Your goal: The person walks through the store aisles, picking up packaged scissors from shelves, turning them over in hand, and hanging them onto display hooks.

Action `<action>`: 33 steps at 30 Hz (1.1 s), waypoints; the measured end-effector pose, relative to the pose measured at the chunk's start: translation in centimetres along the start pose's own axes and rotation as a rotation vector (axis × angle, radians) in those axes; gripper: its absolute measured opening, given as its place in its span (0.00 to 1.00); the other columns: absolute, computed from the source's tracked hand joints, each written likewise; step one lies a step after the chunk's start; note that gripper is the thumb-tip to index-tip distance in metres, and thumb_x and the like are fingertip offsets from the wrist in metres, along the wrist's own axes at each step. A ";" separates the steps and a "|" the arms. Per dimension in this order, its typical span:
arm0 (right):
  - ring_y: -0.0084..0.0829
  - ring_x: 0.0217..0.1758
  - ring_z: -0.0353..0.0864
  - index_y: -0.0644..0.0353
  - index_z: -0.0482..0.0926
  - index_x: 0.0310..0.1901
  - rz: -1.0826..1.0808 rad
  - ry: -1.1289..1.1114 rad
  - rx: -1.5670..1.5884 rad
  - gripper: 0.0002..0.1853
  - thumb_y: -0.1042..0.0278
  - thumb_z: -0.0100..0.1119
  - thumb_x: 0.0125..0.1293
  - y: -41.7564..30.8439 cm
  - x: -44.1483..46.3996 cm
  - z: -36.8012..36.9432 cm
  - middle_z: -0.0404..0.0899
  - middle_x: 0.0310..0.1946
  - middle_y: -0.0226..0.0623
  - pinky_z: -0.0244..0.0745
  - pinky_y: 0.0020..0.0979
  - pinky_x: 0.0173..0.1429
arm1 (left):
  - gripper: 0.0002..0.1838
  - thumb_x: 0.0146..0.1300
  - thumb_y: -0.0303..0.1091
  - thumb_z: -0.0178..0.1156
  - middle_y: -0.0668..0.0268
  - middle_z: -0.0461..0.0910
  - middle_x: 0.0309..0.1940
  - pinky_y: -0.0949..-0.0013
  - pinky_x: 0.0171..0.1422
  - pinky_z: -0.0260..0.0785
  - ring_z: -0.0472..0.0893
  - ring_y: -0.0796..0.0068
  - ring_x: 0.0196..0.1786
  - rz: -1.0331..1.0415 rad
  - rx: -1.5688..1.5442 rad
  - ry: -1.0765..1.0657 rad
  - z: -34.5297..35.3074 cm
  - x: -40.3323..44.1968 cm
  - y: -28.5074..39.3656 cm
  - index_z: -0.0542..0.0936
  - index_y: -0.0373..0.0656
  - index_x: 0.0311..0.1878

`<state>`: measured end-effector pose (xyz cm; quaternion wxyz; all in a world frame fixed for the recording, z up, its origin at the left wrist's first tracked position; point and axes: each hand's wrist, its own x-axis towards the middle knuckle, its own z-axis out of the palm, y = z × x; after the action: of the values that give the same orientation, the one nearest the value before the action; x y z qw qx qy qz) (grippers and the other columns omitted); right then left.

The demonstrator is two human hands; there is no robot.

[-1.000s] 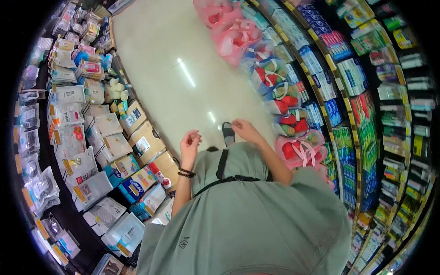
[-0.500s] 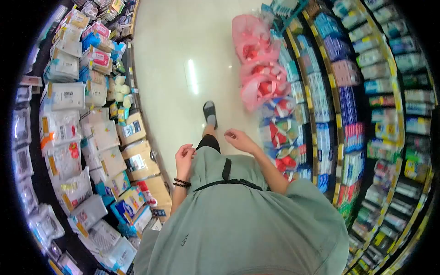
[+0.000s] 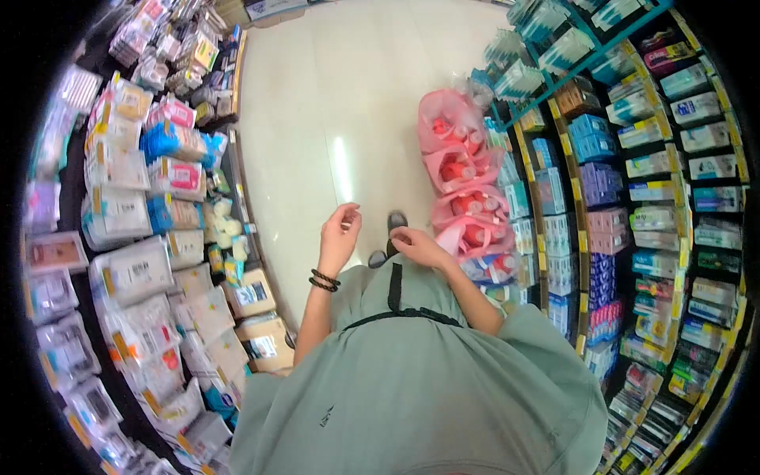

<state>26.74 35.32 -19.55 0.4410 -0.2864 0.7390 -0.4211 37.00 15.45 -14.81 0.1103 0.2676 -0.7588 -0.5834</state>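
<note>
My left hand hangs in the air in front of my body, fingers loosely bent and apart, with nothing seen in it. Dark beads circle that wrist. My right hand is held at waist height, its fingers relaxed and slightly curled, and no object shows in it. Between the hands a black strap hangs down the grey-green shirt. Pink bags with red-topped items stand on the floor, just beyond my right hand. Neither hand touches any goods.
Shelves of packaged goods line the left side, with cardboard-backed packs low down. On the right rise shelves of small boxes. A teal wire rack juts out at the far right. Pale shiny floor runs between them.
I have moved forward along the aisle; the shelves and pink bags have shifted down in view, and the teal rack shows more. My left hand has risen and moved right. Both hands remain without objects.
</note>
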 end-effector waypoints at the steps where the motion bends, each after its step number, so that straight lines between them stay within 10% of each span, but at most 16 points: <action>1: 0.26 0.38 0.79 0.68 0.77 0.47 -0.043 0.075 0.070 0.15 0.63 0.55 0.68 -0.7 2.0 -0.8 0.81 0.34 0.38 0.75 0.30 0.46 | 0.11 0.66 0.30 0.59 0.67 0.82 0.35 0.75 0.41 0.71 0.80 0.80 0.38 0.007 -0.014 -0.001 0.4 1.9 -0.3 0.79 0.41 0.50; 7: 0.24 0.38 0.79 0.67 0.77 0.48 -0.114 0.183 0.341 0.14 0.65 0.58 0.66 -2.1 17.0 -7.9 0.82 0.35 0.38 0.75 0.29 0.45 | 0.11 0.66 0.28 0.59 0.66 0.83 0.36 0.74 0.43 0.73 0.81 0.79 0.39 -0.069 0.075 -0.277 2.0 15.6 -1.5 0.79 0.41 0.50; 19: 0.27 0.38 0.80 0.65 0.78 0.48 -0.165 0.203 0.286 0.13 0.68 0.58 0.64 -14.9 46.0 -31.2 0.82 0.34 0.38 0.76 0.31 0.46 | 0.10 0.66 0.29 0.58 0.61 0.83 0.33 0.71 0.41 0.74 0.82 0.74 0.37 0.088 -0.013 0.030 0.0 53.8 10.6 0.80 0.37 0.48; 33: 0.30 0.47 0.81 0.63 0.77 0.52 -0.047 -0.048 0.035 0.15 0.67 0.58 0.66 -20.6 73.3 -48.8 0.82 0.42 0.40 0.77 0.32 0.51 | 0.11 0.67 0.28 0.58 0.64 0.83 0.39 0.73 0.47 0.74 0.80 0.78 0.42 -0.189 -0.145 -0.094 -4.9 84.9 2.7 0.78 0.37 0.51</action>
<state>-48.50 -14.82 -19.08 0.4535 -0.3058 0.7141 -0.4370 -32.02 -33.54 -23.06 0.0383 0.3016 -0.6905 -0.6564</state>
